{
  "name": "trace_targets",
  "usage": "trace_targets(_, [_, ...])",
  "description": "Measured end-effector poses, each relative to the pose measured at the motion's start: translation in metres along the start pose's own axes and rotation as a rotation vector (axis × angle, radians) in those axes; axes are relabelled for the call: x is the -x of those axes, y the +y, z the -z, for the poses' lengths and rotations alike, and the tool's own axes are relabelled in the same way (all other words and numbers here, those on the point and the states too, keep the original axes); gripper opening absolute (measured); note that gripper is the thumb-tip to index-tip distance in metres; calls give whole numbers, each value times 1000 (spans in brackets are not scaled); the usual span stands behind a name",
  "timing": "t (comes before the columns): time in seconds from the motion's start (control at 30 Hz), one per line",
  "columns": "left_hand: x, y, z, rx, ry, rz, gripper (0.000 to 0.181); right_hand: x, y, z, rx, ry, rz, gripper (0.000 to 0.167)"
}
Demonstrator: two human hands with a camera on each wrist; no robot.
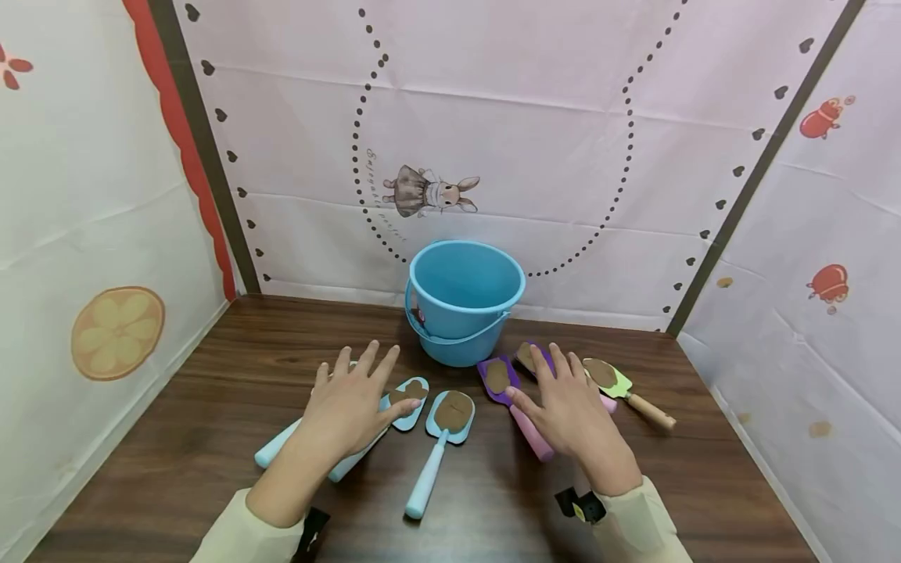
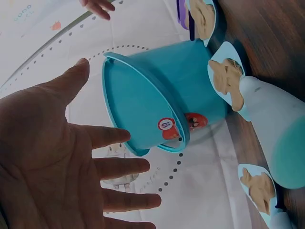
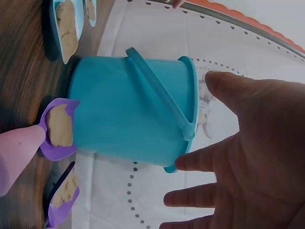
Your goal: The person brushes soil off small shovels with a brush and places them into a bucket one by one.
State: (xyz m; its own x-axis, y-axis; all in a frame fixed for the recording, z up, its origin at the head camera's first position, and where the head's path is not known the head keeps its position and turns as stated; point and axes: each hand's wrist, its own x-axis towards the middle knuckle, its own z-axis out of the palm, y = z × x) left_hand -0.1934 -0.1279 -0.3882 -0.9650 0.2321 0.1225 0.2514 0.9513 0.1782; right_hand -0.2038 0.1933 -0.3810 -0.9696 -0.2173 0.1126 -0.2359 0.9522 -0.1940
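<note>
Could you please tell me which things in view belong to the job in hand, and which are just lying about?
Probably for the job, being near the left hand and right hand:
blue bucket
three light-blue shovels
two purple shovels
green shovel
brown material on the shovels

Probably only surroundings, not loose items:
dark table
printed cloth

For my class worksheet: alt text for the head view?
A person's left hand and right hand hover open above light-blue shovels and purple shovels bearing brown material. A green shovel lies at right; a blue bucket stands behind.
</note>
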Motion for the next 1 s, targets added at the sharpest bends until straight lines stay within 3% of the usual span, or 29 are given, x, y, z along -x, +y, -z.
trace_targets(0.27, [7, -2, 3, -35, 9, -24, 84, 1, 20, -3, 41, 22, -5, 80])
trace_targets(0.53, [15, -2, 0, -73, -30, -58, 83, 11, 61, -17, 67, -68, -168, 75])
trace_targets(0.73, [21, -5, -4, -86, -45, -57, 85, 12, 76, -30, 65, -170, -267, 54])
trace_targets(0.9, [24, -6, -7, -106, -72, -48, 90, 12, 83, -43, 96, -231, -287, 52])
trace_targets(1.0, [27, -5, -9, -110, -88, -50, 90, 14, 85, -47, 114, -221, -277, 53])
